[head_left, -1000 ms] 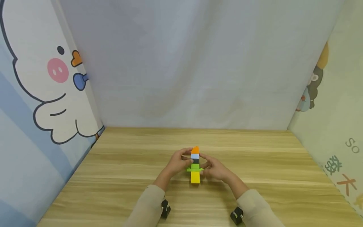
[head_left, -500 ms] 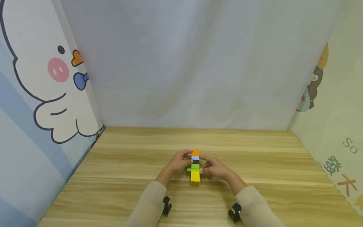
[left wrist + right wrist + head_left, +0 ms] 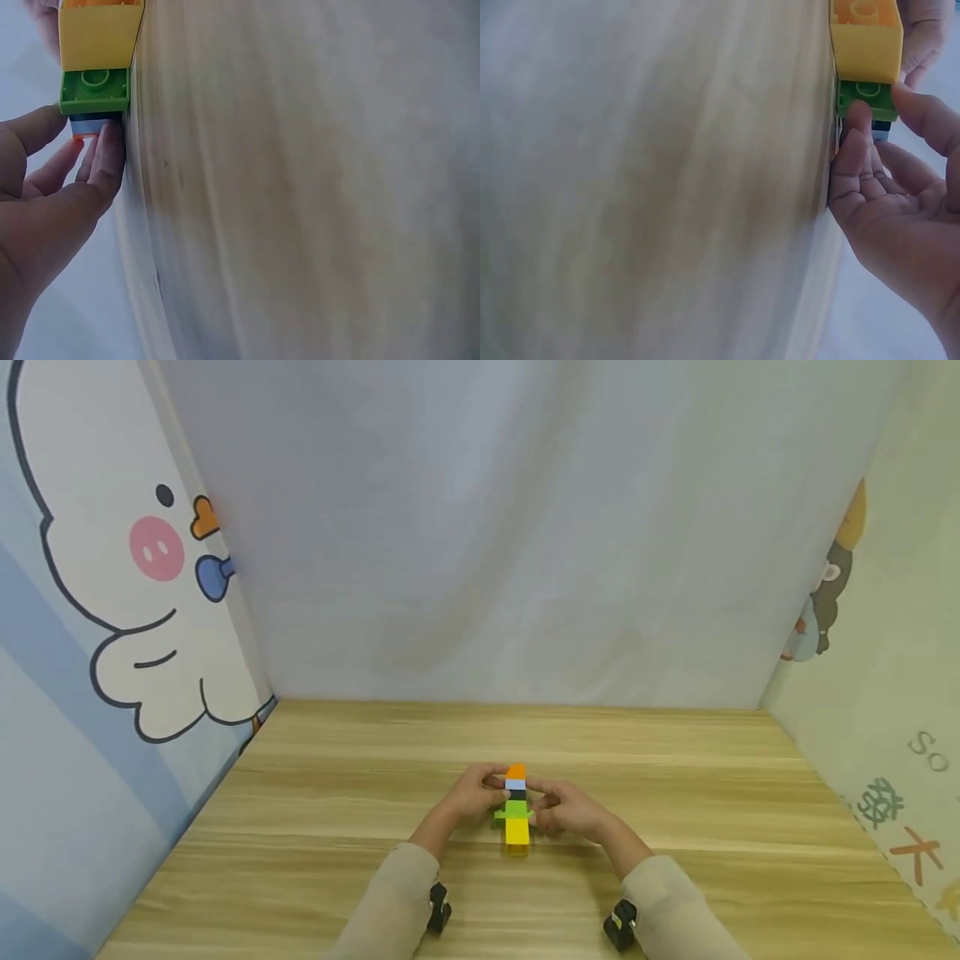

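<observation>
Block stack: we see a short row of joined toy blocks (image 3: 516,806) lying on the wooden desk (image 3: 337,827), about midway between its left and right edges and nearer the front edge than the back one.
Block colours: from the far end we count orange, pale blue, black, green and then yellow (image 3: 517,832) at the near end; the green block (image 3: 515,810) is wider than the others and juts out on both sides.
Left hand: our left hand (image 3: 475,794) grips the far part of the stack from the left; in the left wrist view the fingertips (image 3: 111,142) curl against the blue and orange pieces just beyond the green block (image 3: 94,91).
Right hand: our right hand (image 3: 561,807) pinches the stack from the right; the right wrist view shows one fingertip (image 3: 859,118) on the green block (image 3: 867,96) and the thumb above it, with the yellow block (image 3: 865,39) sticking out free.
Hands together: both are closed on the same stack, facing each other across it, close but not touching that we can tell.
Sleeves: beige, reaching to both wrists.
Surroundings: a pale cloth backdrop (image 3: 495,527) behind the desk, cartoon-printed panels at its left (image 3: 112,593) and right edges.
</observation>
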The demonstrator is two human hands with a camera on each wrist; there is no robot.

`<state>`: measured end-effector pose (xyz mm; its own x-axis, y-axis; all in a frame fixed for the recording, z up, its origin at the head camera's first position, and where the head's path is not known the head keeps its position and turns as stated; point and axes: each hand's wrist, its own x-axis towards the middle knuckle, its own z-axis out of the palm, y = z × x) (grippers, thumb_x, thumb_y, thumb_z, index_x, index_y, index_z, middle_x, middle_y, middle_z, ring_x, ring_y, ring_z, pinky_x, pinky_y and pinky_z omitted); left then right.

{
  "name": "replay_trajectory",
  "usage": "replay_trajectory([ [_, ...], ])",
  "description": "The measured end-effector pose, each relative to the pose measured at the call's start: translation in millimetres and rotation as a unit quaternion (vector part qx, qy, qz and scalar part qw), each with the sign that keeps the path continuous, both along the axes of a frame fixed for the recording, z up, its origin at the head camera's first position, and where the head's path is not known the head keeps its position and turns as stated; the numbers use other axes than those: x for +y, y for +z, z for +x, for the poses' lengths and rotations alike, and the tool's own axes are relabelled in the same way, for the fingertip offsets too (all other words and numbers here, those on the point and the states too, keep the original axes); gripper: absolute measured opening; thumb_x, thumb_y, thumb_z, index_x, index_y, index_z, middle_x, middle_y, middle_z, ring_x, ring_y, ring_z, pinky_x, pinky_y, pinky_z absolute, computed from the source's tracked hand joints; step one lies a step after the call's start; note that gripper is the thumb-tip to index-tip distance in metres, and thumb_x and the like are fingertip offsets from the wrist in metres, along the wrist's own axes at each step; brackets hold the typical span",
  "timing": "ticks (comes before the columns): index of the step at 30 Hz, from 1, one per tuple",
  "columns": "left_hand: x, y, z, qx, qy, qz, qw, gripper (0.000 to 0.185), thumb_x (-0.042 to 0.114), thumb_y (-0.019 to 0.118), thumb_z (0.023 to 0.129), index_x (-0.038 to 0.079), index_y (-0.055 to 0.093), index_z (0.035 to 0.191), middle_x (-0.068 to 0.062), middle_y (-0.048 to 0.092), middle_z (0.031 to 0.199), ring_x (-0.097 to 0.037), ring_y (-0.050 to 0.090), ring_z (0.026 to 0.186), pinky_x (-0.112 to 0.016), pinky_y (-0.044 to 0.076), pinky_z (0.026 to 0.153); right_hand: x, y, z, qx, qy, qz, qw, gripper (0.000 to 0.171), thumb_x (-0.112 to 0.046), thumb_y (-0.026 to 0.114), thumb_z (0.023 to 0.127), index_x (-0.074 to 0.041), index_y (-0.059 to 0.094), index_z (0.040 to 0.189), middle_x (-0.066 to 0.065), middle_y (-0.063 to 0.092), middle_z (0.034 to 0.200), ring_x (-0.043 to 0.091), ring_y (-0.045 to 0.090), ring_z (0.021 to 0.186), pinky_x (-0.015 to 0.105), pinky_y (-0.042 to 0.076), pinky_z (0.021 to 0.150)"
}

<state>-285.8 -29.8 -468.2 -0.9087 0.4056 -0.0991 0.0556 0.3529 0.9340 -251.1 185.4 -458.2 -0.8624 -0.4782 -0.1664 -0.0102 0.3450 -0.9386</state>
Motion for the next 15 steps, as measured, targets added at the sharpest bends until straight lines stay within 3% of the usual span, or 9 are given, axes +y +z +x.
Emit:
replay_trajectory([
  [6,-7.9,1.2,3.8,0.003,-0.001,0.003,1.0,0.051,0.007,0.065,0.099,-0.006,0.051,0.146,-0.025,0.063,0.129,-0.035,0.064,0.115,-0.045,0.056,0.098,5.6,3.9,9.1,0.033,-0.016,0.034,0.999,0.068,-0.004,0.064,0.094,0.015,0.034,0.152,0.029,0.066,0.121,0.021,0.067,0.089,0.036,0.058,0.078],
  [15,-36.8,12.9,25.8,0.058,-0.002,-0.01,0.9982,0.044,0.007,0.062,0.101,-0.006,0.055,0.142,-0.026,0.061,0.133,-0.041,0.06,0.119,-0.048,0.056,0.094,29.0,19.1,38.5,0.086,-0.054,0.065,0.993,0.056,-0.007,0.061,0.101,0.016,0.04,0.148,0.024,0.067,0.117,0.031,0.068,0.101,0.042,0.059,0.084],
])
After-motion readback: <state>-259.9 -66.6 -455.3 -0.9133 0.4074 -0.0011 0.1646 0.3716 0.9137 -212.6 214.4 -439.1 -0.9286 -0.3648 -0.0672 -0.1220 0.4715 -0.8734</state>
